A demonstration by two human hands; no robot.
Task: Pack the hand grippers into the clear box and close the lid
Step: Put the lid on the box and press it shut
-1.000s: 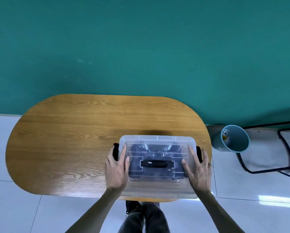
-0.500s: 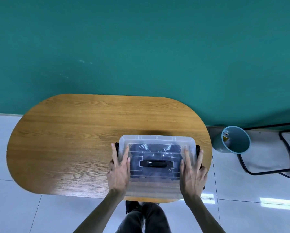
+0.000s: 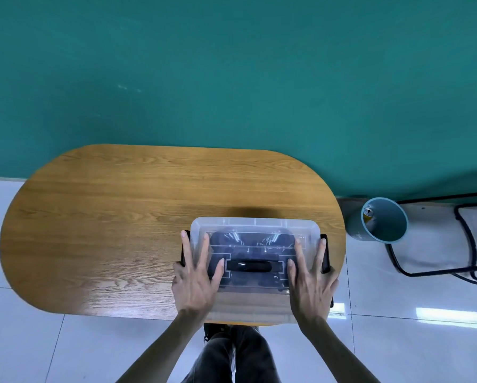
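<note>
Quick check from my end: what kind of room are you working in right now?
Probably a plain indoor workroom or office corner, not a home kitchen or a shop floor. The signs: a small oval wooden table set against a bare teal wall, glossy white floor tiles, and a waste bin beside it.

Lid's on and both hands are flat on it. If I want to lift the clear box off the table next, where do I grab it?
Probably the black carry handle in the middle of the lid, taken from straight above. It lies flat across the box, between the left hand and right hand. First confirm the black side latches are snapped shut; the picture does not show that.
</note>
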